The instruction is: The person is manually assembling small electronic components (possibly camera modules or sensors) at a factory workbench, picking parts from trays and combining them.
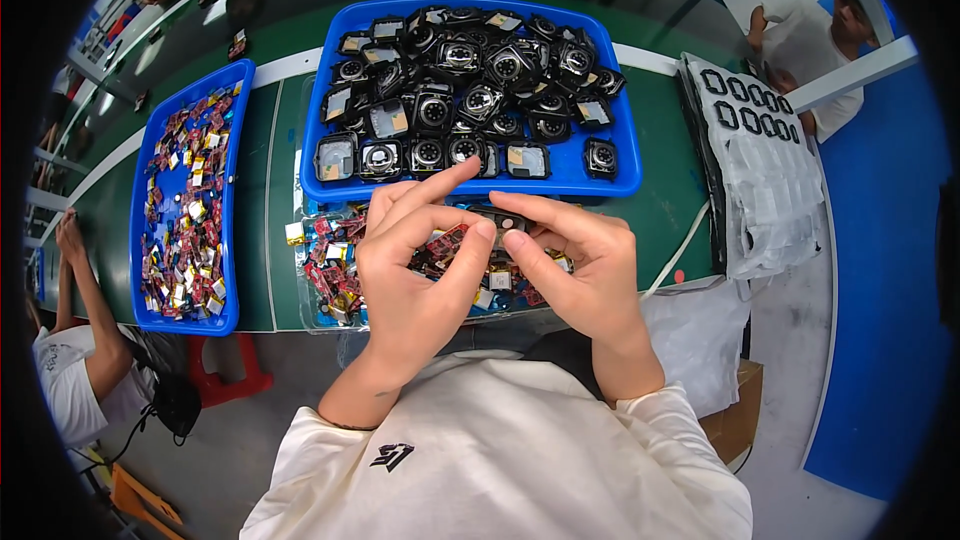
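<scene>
Between both hands I hold a small black watch case point(505, 223) over the near edge of the bench. My left hand point(415, 260) pinches its left side with thumb and forefinger, the other fingers raised. My right hand point(585, 260) grips the right side, thumb in front and fingers curled behind. Part of the case is hidden by my fingers. Just beyond, a blue tray point(625, 165) holds many black watch cases, some showing round backs and others pale rectangular insides. Beneath my hands lies a clear tray point(318, 312) of red circuit boards with small silver and yellow battery-like parts.
To the left stands another blue tray point(238, 130) of similar small parts. At the right, black frames lie in rows on a white tray stack point(770, 180). A person's arm point(85, 280) rests at the bench on the left; another person point(815, 50) is at far right.
</scene>
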Action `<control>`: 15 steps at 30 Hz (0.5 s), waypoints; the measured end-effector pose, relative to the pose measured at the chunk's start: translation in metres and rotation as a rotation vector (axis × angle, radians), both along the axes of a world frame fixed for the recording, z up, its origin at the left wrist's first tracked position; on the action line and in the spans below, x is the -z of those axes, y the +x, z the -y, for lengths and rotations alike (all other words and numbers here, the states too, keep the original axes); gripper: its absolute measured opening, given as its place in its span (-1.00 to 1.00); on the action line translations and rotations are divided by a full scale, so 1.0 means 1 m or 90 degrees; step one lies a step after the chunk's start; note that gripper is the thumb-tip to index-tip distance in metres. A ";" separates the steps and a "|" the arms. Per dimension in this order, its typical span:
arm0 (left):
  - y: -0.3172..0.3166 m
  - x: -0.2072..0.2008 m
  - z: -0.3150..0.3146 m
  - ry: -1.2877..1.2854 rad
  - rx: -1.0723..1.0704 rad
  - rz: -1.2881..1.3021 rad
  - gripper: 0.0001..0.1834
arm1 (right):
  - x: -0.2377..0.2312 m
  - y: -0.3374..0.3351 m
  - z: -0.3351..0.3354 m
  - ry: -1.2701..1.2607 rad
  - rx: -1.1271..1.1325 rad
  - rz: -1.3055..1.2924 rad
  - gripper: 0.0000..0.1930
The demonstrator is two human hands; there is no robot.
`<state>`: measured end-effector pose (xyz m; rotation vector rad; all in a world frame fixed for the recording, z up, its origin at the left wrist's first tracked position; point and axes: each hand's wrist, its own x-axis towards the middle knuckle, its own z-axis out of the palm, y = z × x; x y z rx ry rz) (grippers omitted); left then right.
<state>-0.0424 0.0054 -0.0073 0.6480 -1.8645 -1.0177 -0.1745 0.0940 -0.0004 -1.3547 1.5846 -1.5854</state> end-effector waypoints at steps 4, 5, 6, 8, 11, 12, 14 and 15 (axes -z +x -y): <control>-0.002 0.002 0.000 0.031 0.014 -0.025 -0.95 | 0.002 0.000 0.000 -0.021 0.016 -0.026 -0.74; -0.002 0.002 0.000 0.034 0.015 -0.024 -0.95 | 0.001 0.000 0.000 -0.021 0.016 -0.026 -0.74; -0.002 0.002 0.000 0.037 0.017 -0.022 -0.95 | 0.000 0.001 0.000 -0.020 0.024 -0.033 -0.75; -0.003 0.002 -0.001 0.024 0.006 -0.019 -0.95 | -0.003 0.002 0.000 -0.020 0.030 -0.040 -0.76; -0.004 0.000 -0.003 0.003 -0.012 -0.012 -0.95 | -0.004 0.004 0.001 -0.012 0.045 -0.065 -0.78; -0.004 0.000 -0.003 -0.008 -0.021 -0.008 -0.95 | -0.004 0.005 0.002 -0.023 0.057 -0.064 -0.79; -0.005 0.000 -0.004 -0.024 -0.027 -0.005 -0.95 | -0.001 0.006 0.003 -0.033 0.069 -0.064 -0.79; -0.006 0.001 -0.004 -0.042 -0.034 -0.001 -0.94 | 0.002 0.006 0.004 -0.051 0.079 -0.064 -0.80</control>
